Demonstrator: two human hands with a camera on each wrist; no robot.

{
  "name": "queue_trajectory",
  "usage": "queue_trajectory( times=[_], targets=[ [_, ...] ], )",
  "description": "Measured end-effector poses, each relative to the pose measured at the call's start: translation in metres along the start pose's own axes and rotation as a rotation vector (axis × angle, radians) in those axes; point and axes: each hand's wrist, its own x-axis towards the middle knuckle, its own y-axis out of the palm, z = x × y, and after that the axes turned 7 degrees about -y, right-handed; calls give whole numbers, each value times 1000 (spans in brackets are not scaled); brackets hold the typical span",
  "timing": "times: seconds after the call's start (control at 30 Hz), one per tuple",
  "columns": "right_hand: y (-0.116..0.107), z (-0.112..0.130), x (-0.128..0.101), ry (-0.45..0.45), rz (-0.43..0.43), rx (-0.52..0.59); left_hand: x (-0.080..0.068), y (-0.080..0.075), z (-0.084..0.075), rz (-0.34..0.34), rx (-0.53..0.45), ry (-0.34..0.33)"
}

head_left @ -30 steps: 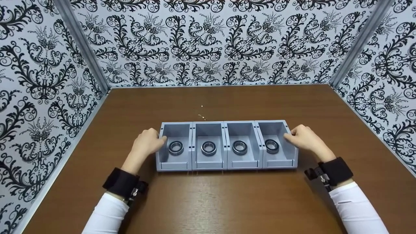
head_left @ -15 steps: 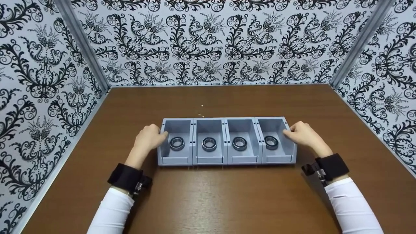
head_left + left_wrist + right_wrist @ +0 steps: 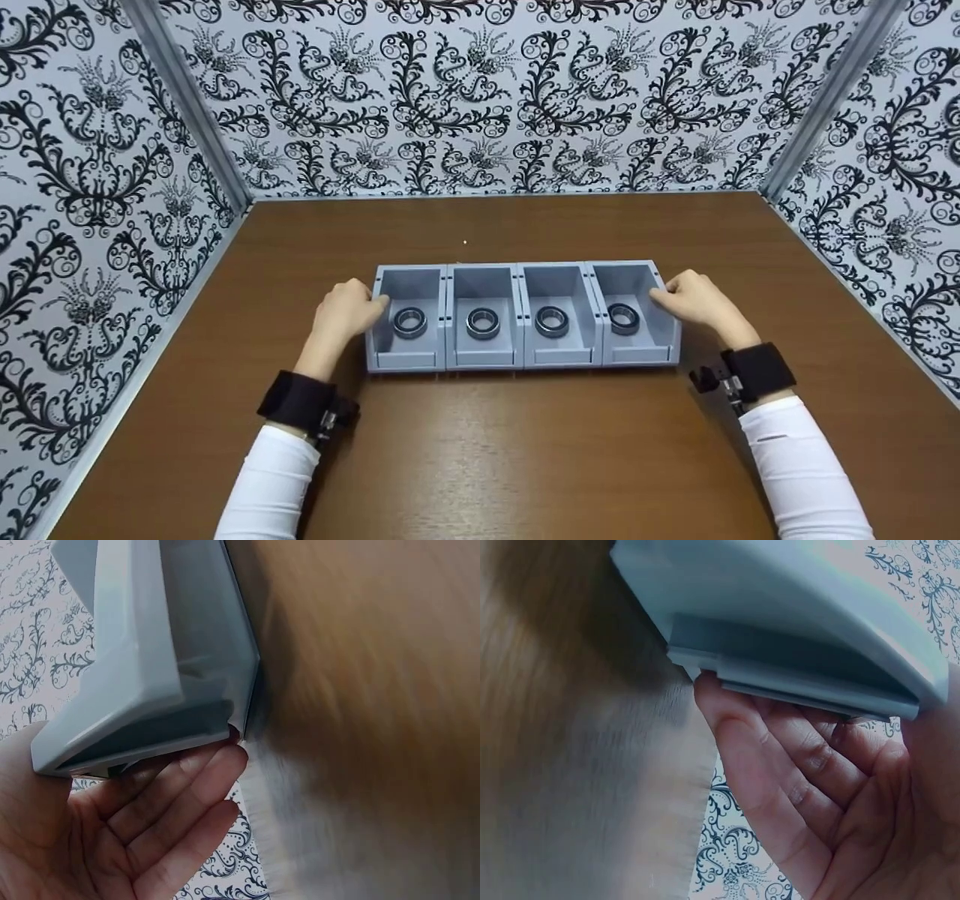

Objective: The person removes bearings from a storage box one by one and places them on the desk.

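Head view: a row of four joined grey bins (image 3: 523,352), one bearing (image 3: 482,323) in each, sits mid-desk (image 3: 525,450). Left hand (image 3: 343,315) grips the row's left end wall, thumb over the rim; right hand (image 3: 694,298) grips the right end wall likewise, fingers flat against the outside.

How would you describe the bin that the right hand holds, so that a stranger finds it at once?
On the brown table stands a row of four joined grey bins, each with one bearing inside. The wanted bin is the end one on the person's right. Alone among the four, it has the right hand gripping its outer wall.
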Motion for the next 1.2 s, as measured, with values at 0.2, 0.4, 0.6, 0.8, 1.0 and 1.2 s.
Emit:
queue_trajectory(
  times=[0.2, 0.4, 0.6, 0.8, 1.0, 1.2],
  targets=[
    [-1, -3, 4, -8, 3, -12, 6, 2, -1, -22, -16, -2],
    [-3, -6, 11, 5, 5, -4, 10, 2, -3, -27, -18, -3],
    [-3, -7, 15, -3, -15, 5, 15, 1, -5, -20, -21, 7],
    [-5, -10, 19, 12, -28, 13, 19, 1, -9, -10, -20, 2],
    [-5, -13, 24, 25, -20, 17, 25, 2, -10, -2, -23, -8],
    [-4, -16, 30, 31, -24, 26, 31, 3, -9, -16, -22, -12]
  ],
)
